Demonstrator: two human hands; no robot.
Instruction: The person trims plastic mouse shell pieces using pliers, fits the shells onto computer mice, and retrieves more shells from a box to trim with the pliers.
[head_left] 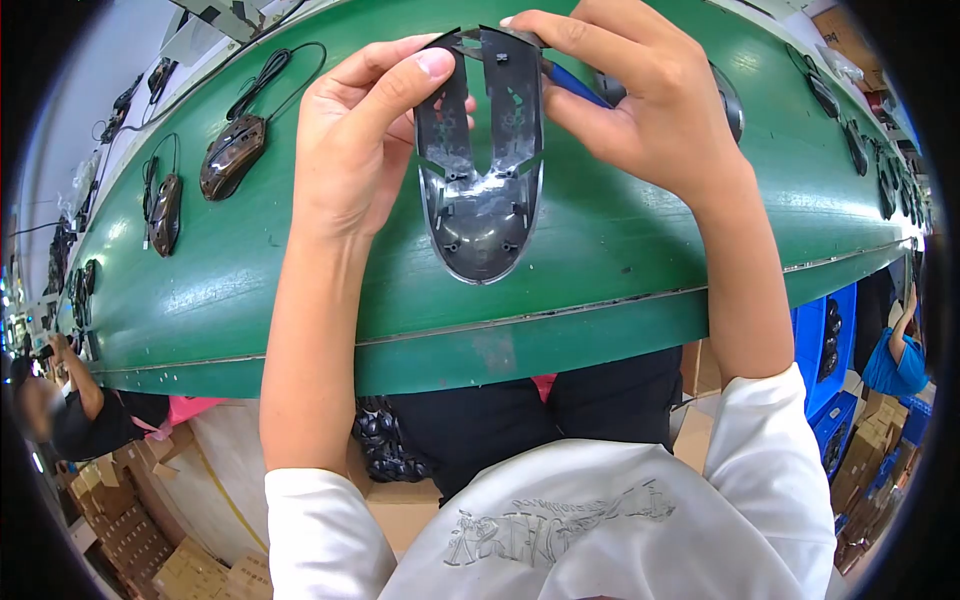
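A glossy black computer mouse top shell is held up over the green bench, its inner side with small posts facing me and its rounded end towards me. My left hand grips the shell's left edge, thumb on the inner face and fingers behind. At the shell's far right corner, my right hand has its index fingertip against the edge. A blue-handled tool lies in that hand, between thumb and fingers; its tip cannot be made out. Behind the right hand, a dark rounded object is partly hidden.
Corded mice, one dark and shiny and one smaller, lie on the green bench to the left. Several more lie along the right. Blue crates stand below at right. Other people sit at both sides.
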